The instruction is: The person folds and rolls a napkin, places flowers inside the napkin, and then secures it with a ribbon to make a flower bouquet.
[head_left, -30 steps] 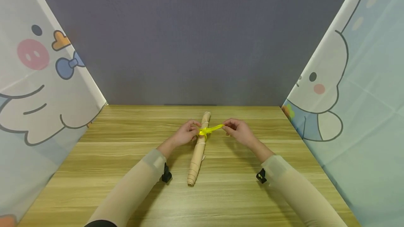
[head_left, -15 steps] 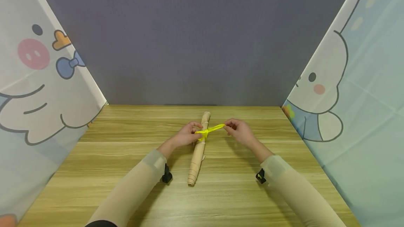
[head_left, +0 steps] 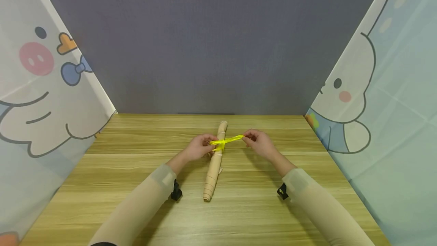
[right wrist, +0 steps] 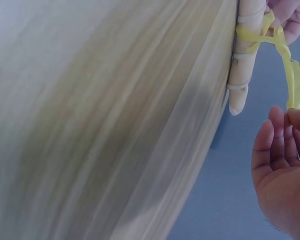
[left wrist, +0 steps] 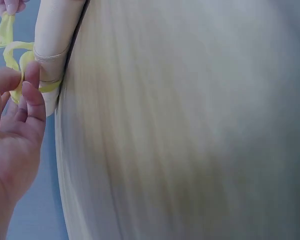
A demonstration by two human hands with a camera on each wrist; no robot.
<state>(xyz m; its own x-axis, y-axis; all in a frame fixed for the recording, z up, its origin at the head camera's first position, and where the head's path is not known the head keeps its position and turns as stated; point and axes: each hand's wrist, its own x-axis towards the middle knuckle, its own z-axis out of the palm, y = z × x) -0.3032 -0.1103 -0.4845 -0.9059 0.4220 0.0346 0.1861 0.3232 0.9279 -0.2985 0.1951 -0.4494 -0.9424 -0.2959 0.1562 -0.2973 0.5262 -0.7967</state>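
A long, slim beige roll (head_left: pixel 212 177) lies lengthwise on the wooden table, its layers showing in a spiral at the near end. Around its upper half runs a yellow ribbon (head_left: pixel 233 139), crossed on top in a knot. My left hand (head_left: pixel 199 148), just left of the roll, pinches a part of the ribbon between thumb and fingers. In the left wrist view that ribbon (left wrist: pixel 26 59) forms a loop at the fingertips. To the right, my right hand (head_left: pixel 260 145) pinches the other ribbon end, stretched out from the knot; the right wrist view shows this strip (right wrist: pixel 295 82) doubled.
The wood-grain table (head_left: pixel 153 215) reaches back to a dark grey panel (head_left: pixel 211 48). Cartoon-printed cloths hang on both sides, a left cloth (head_left: pixel 20 117) and a right cloth (head_left: pixel 403 155). Black wrist mounts sit under both forearms.
My left hand has drawn its part of the ribbon out to the left of the roll. The right hand, still pinching its end, has barely shifted.
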